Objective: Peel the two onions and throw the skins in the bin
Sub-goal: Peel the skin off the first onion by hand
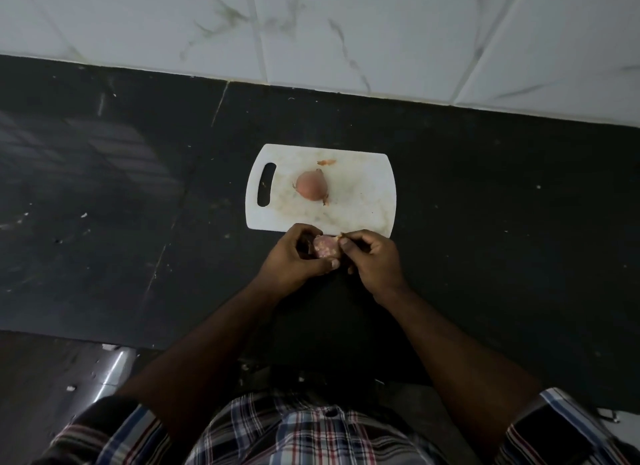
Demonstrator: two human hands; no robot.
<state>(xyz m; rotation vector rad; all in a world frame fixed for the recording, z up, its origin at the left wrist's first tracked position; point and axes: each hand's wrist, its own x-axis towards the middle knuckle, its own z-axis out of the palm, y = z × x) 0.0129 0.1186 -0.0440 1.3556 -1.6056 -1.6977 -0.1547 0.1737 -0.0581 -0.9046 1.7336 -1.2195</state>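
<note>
Both hands hide most of the held onion (pixel 325 247); its remaining skin is unclear

Unpeeled onion (pixel 311 185) on board; pale half-peeled onion (pixel 325 246) at near edge.

Cutting board (pixel 360 201) lies on countertop (pixel 138 204), near wall (pixel 311 24) behind. Whole onion (pixel 311 185) on board, left of centre; skin scrap (pixel 326 162) just behind it. Second onion (pixel 325 247) over board's near edge, between left hand (pixel 294 256) and right hand (pixel 372 256).
</note>
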